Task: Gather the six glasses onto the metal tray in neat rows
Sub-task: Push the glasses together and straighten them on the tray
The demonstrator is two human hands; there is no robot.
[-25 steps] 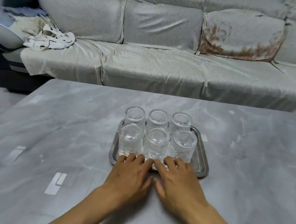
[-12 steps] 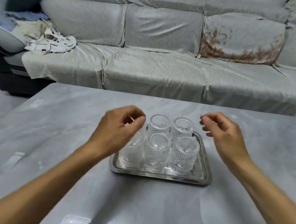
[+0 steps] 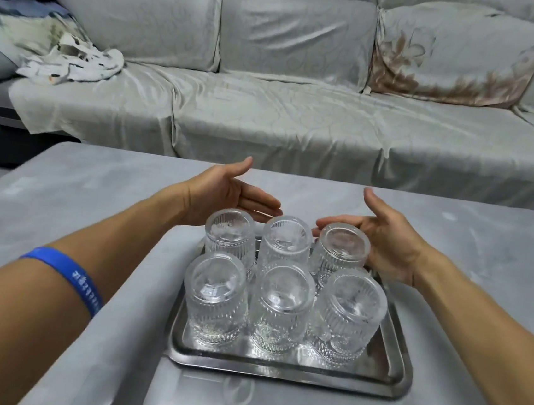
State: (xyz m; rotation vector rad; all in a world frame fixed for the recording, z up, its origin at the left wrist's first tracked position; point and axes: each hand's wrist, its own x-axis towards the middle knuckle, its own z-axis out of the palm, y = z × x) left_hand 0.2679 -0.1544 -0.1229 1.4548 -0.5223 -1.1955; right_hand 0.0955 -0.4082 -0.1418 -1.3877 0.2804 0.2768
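Observation:
Several ribbed clear glasses stand upside down on the metal tray in two rows of three. The back row runs from a left glass to a right glass; the front row runs from a left glass to a right glass. My left hand is open, palm inward, behind the back row's left side. My right hand is open too, cupped behind and beside the back right glass. Whether the fingers touch the glasses I cannot tell.
The tray sits on a grey marble-look table. Behind the table's far edge stands a long grey sofa with a crumpled cloth at its left end and a flowered cushion at the right.
Both hands left the tray's near edge, rose over the glasses, and now sit open behind the back row. The view has moved closer to the tray.

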